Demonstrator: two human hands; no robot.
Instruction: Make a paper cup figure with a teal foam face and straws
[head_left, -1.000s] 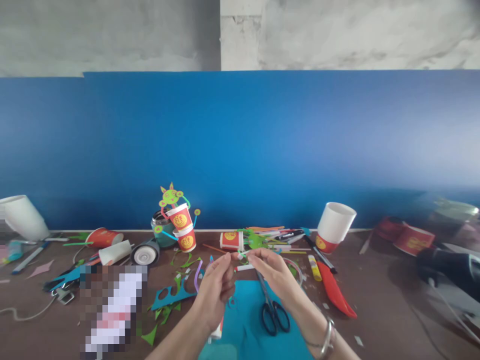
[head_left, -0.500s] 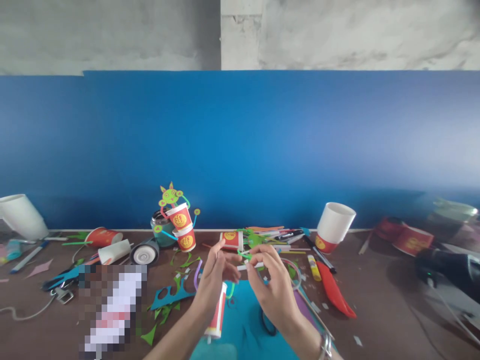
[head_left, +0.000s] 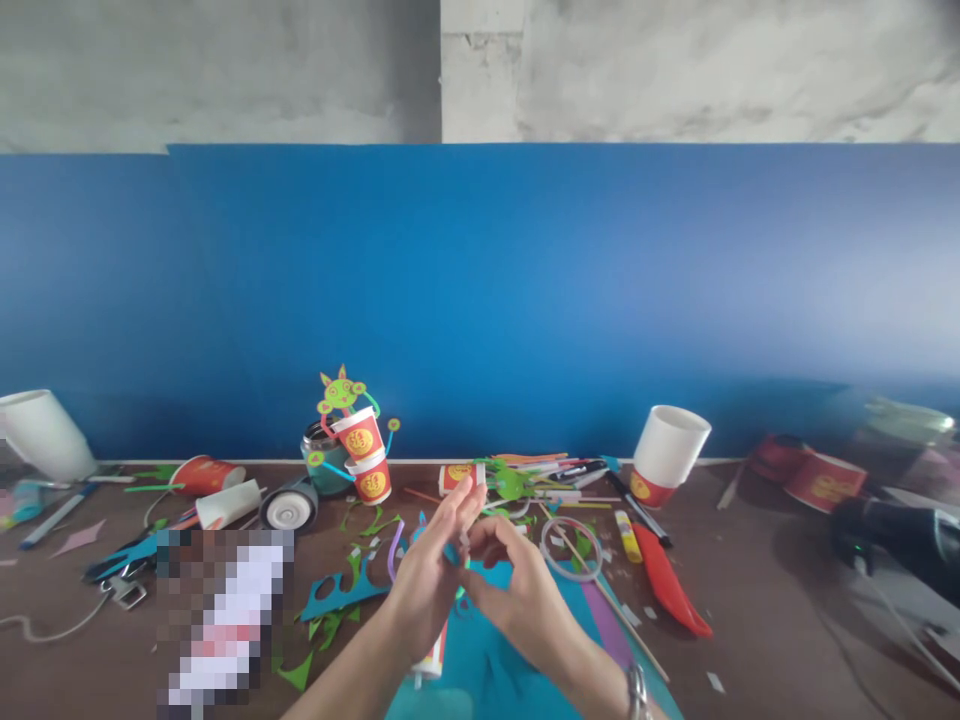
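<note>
My left hand [head_left: 431, 565] is open, its fingers stretched up and to the right, above a red and white paper cup [head_left: 433, 655] lying on its side. My right hand [head_left: 517, 585] meets it, thumb and fingers curled together near the left fingers. What sits between the fingertips is mostly hidden. A short piece of green drinking straw [head_left: 466, 568] shows by my right thumb, and a bit of blue paper shows between the hands. Beneath lies a blue sheet [head_left: 499, 655].
Stacked cups with a green paper face [head_left: 340, 391] stand back left, by a dark flask. A roll of clear tape [head_left: 571, 549], a glue stick [head_left: 628, 536], a red balloon-like piece [head_left: 675, 590] and white cups [head_left: 670, 447] lie or stand to the right. Paper scraps [head_left: 345, 595] litter the left.
My right hand has moved down and left toward my left hand. The green straw and white strip at its fingertips no longer show there. The tape roll is now uncovered.
</note>
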